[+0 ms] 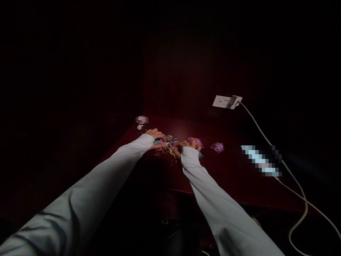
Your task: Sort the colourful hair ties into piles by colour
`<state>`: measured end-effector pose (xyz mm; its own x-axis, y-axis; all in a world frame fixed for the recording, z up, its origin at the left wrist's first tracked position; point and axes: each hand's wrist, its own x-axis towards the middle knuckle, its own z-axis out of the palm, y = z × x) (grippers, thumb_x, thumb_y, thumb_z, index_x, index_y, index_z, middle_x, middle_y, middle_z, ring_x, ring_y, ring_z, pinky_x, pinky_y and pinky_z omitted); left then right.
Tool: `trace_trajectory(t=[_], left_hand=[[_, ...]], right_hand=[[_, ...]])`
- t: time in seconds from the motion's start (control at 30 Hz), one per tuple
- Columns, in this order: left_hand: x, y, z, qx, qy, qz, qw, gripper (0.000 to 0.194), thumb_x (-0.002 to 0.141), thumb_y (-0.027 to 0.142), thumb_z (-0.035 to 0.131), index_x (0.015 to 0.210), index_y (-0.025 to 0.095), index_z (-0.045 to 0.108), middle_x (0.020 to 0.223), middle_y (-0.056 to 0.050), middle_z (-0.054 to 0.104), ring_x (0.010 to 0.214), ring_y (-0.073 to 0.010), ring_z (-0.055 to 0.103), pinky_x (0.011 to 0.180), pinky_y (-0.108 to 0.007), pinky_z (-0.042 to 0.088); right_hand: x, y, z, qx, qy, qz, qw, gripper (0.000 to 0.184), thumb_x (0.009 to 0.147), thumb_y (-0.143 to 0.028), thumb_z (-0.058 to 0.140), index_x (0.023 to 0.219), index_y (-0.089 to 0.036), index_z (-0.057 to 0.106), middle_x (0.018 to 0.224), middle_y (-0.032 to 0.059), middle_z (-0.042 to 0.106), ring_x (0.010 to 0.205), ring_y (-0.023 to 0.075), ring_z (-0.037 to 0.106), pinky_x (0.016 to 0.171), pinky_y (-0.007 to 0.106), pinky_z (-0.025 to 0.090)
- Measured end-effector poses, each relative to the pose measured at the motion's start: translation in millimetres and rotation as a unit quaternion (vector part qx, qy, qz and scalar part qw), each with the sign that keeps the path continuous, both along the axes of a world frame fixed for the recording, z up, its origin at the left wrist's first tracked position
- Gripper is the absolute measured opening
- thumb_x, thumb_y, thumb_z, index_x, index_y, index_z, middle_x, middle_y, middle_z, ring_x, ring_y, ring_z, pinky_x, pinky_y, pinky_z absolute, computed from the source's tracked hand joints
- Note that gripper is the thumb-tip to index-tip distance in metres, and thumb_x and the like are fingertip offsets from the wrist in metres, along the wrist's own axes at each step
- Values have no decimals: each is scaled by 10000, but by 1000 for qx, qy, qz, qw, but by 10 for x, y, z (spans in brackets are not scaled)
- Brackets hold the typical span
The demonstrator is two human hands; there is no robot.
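Both my arms, in pale grey sleeves, reach out to a heap of small coloured clips [168, 142] on a dark red table [229, 177]. My left hand [156, 138] rests on the left side of the heap with its fingers curled down into the clips. My right hand [187, 145] lies at the right side of the heap, fingers bent among the clips. What each hand holds is too small and dim to tell. A pile of pink clips [196, 141] lies just behind my right hand, and a second purple pile [217, 147] lies further right.
A small clear jar [141, 122] with pink pieces stands at the table's far left corner. A white wall socket [226, 101] with a plug and a white cable [269, 138] lies at the right. A blurred bright object [261, 161] rests on the table's right side. The room is very dark.
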<state>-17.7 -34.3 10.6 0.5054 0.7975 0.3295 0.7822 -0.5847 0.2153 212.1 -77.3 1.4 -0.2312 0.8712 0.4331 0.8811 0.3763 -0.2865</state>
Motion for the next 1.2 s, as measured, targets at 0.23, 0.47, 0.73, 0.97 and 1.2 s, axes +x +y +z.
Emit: trace_trajectory(t=[0.23,0.47,0.73,0.97,1.2], left_hand=[[-38,-10,9,28,-28,-20,999,216,973,395,600,1041,243,737,984,-14,724,987,-212,568,874,-331,339],[-5,16,-9,50,-40,1,998,214,963,333,597,1118,257,724,1107,-31,720,1040,-235,564,889,-357,364],[138,-85,-26,39,-49,-98,993,241,985,344,571,1143,305,748,1233,-19,698,1119,-227,538,944,-360,376],[126,51,-145,44,-36,-66,996,184,894,374,679,1011,281,787,1139,-28,706,1050,-236,521,900,-360,366],[109,3,-80,29,-47,-90,994,205,900,358,670,1068,282,759,1236,-24,694,1103,-240,520,940,-368,359]], right_hand=[[-12,36,-56,20,55,-51,997,250,983,-395,563,1089,-328,779,934,35,639,925,207,449,846,356,211],[-37,105,-86,27,129,-84,988,244,939,-326,568,1074,-316,771,933,19,592,896,188,463,871,353,210],[-2,-20,33,11,5,-48,999,245,912,-233,529,960,-294,762,1038,44,696,1087,265,430,889,397,194],[-18,-72,84,-16,-16,-21,1000,286,938,-258,524,871,-296,799,1061,35,700,1096,263,419,873,407,198],[48,-18,28,37,30,-71,996,279,945,-264,513,941,-293,791,1029,47,686,1060,263,441,859,397,196]])
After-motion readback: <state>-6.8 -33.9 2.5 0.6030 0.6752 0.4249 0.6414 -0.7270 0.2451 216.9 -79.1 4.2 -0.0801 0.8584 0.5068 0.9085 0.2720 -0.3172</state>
